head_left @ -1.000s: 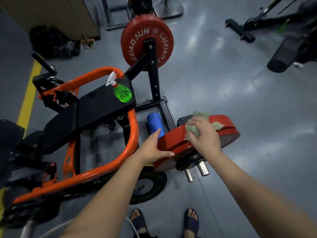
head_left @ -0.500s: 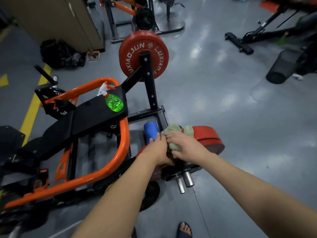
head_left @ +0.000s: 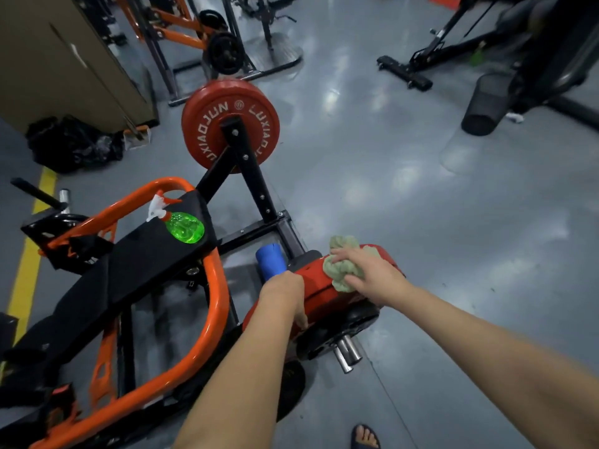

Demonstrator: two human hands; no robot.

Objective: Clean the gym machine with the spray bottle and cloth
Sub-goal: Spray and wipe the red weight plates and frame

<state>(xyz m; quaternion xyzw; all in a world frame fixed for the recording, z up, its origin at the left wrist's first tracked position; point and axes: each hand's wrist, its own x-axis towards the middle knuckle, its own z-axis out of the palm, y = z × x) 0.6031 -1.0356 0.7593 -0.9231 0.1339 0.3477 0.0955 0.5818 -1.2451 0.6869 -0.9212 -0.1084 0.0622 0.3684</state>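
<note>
Left hand (head_left: 285, 296) gripped the red plate (head_left: 316, 281), flat right hand (head_left: 372, 273) pressed the cloth (head_left: 338, 275); a turning plate could pinch

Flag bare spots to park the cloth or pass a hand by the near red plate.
Free: black pad on the near side of the spray bottle; grey floor between the near red plate and the mesh bin. Crowded: around the blue roller, where the left hand grips the plate; right hand presses the cloth on it.
</note>
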